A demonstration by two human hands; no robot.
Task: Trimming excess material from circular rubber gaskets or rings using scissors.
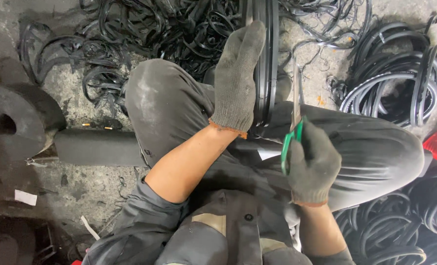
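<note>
The left hand [236, 81] lies flat on the ring [266, 59] to steady it, while beside the ring the right hand [312, 167] grips scissors [292, 132].

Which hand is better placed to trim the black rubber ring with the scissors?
The right hand, probably: it already grips the green-handled scissors, blades pointing up beside the black rubber ring. The left hand lies flat against that ring, steadying it.

I wear grey knitted work gloves on my left hand [236, 81] and right hand [312, 164], each with an orange-edged cuff. My grey jacket has rolled-up sleeves and a dark button, and my trousers are dusty grey.
</note>
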